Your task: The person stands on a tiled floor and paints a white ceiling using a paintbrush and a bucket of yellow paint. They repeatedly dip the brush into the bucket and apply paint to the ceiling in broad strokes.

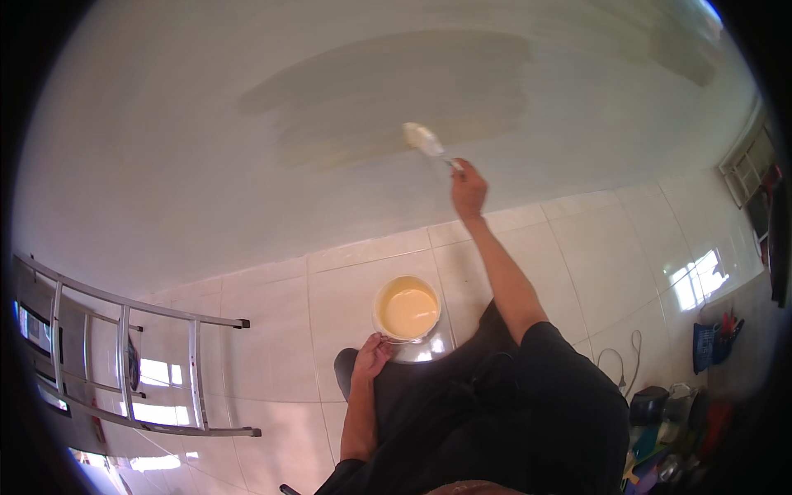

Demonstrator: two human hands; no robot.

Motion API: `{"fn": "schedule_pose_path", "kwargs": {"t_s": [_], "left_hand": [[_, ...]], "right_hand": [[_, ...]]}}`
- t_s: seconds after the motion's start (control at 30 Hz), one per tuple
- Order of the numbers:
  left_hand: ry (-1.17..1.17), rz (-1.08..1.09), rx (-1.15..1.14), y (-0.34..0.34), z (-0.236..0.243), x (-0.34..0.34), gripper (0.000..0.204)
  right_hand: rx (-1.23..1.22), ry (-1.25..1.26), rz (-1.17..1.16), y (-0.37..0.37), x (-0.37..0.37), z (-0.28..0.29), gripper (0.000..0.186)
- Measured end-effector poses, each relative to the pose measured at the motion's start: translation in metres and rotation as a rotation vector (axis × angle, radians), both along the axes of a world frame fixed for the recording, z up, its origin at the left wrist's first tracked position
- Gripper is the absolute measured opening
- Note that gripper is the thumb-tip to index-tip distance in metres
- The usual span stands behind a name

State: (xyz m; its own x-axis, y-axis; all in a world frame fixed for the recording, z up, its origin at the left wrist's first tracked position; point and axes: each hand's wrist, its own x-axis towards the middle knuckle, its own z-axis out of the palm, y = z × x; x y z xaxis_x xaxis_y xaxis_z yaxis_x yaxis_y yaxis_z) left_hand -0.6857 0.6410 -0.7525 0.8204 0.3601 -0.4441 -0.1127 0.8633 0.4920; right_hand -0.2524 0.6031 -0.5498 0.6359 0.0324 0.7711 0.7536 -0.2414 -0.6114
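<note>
In my right hand [469, 190] is the handle of a small paint roller [424, 139], its pale, paint-laden head blurred by motion at the wall. Behind it a wide greenish-grey patch of paint [396, 91] covers part of the pale wall [165, 165]. My left hand [373, 356] is closed at the near left rim of a round bucket [379, 307] of cream-yellow paint [407, 308]. Whether those fingers grip the rim or a handle is hard to make out. The bucket is upright, close to my knees.
To the left lies a metal ladder [124, 351] on the glossy tiled floor [272, 330]. A pale cable [634, 363] curls at the right, near a cluster of household items [668, 421]. A blue bag [704, 345] is farther right, and a window-like frame [749, 169] edges the far right.
</note>
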Motion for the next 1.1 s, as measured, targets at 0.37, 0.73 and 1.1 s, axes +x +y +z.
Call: {"fn": "schedule_pose_path", "kwargs": {"t_s": [0.37,0.73,1.1], "left_hand": [[-0.051,0.007,-0.003,0.0,0.008,0.009,0.013],[0.016,-0.037,0.054,-0.002,0.007,0.005,0.01],[0.005,-0.01,0.067,0.003,0.0,0.008,0.01]], "right_hand": [[0.034,0.2,-0.503,-0.075,0.069,0.032,0.021],[0.009,0.288,0.257,0.144,-0.197,0.008,0.036],[-0.135,0.041,0.281,0.086,-0.073,-0.012,0.025]]}}
